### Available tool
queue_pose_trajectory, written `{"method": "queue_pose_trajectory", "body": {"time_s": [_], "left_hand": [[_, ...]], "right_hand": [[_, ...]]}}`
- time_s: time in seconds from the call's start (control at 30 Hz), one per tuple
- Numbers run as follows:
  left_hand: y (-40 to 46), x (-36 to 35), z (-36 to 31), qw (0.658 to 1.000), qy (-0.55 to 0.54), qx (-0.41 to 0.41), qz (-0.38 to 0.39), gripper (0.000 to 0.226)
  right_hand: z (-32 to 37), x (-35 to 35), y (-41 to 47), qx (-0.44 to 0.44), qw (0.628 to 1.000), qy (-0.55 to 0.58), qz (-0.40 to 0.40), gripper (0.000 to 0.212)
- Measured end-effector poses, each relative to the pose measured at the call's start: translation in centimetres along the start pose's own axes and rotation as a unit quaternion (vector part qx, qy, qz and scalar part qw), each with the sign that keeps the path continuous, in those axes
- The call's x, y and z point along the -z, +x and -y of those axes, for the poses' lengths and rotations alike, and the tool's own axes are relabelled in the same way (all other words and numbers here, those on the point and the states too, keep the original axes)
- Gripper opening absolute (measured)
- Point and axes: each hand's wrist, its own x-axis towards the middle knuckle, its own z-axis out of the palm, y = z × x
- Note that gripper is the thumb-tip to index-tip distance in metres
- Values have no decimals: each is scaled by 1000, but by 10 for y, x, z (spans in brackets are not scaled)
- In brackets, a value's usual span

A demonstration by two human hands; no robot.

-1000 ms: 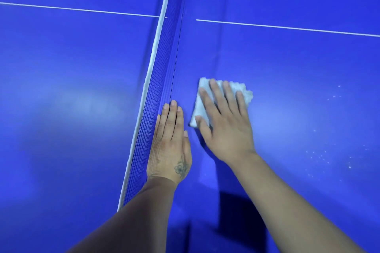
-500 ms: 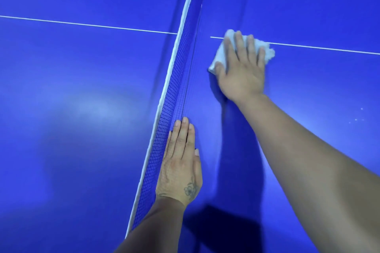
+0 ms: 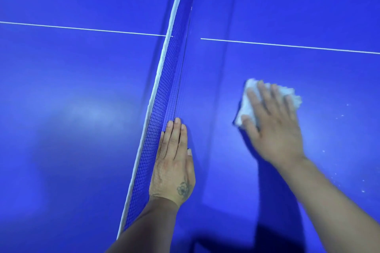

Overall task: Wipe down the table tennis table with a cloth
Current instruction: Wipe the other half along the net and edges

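Your right hand (image 3: 273, 127) presses the white cloth (image 3: 248, 107) flat with straight, spread fingers at centre right of the frame, on the blue table tennis table (image 3: 72, 88). Keep the pressure even and sweep toward the white specks (image 3: 341, 117) at far right. Your left hand (image 3: 173, 162), fingers straight, rests beside the net (image 3: 164, 92).

1 table (image 3: 82, 88), 1 net (image 3: 164, 92), 1 cloth (image 3: 246, 107), 2 hands (image 3: 172, 162).

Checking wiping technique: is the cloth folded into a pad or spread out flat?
Folded or bunched into a compact pad: the white cloth shows only slightly beyond the right hand pressing it on the table.
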Motion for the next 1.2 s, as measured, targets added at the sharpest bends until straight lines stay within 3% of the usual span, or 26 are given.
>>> {"method": "queue_pose_trajectory", "body": {"time_s": [0.17,0.33,0.47,0.63,0.83,1.0,1.2], "left_hand": [[-1,-4,1,1000,-8,1,-4,60],[1,-4,1,1000,-23,-6,-17,60],[1,-3,3,999,-21,-11,-40,60],[0,-2,-1,999,-1,-16,-46,59],[-7,0,2,1000,3,-13,-23,60],[-24,26,-12,985,-154,66,31,59],[-56,52,-15,964,-231,127,45,56]], "right_hand": [[-21,5,69,-137,990,16,-4,69],[51,-6,103,-51,999,18,7,73],[86,-20,42,29,999,11,-6,68],[49,-14,-80,61,998,2,4,63],[11,-1,-123,-30,999,-9,44,68],[67,-16,-94,-117,992,17,41,72],[176,-29,-150,-13,999,18,42,74]]}}
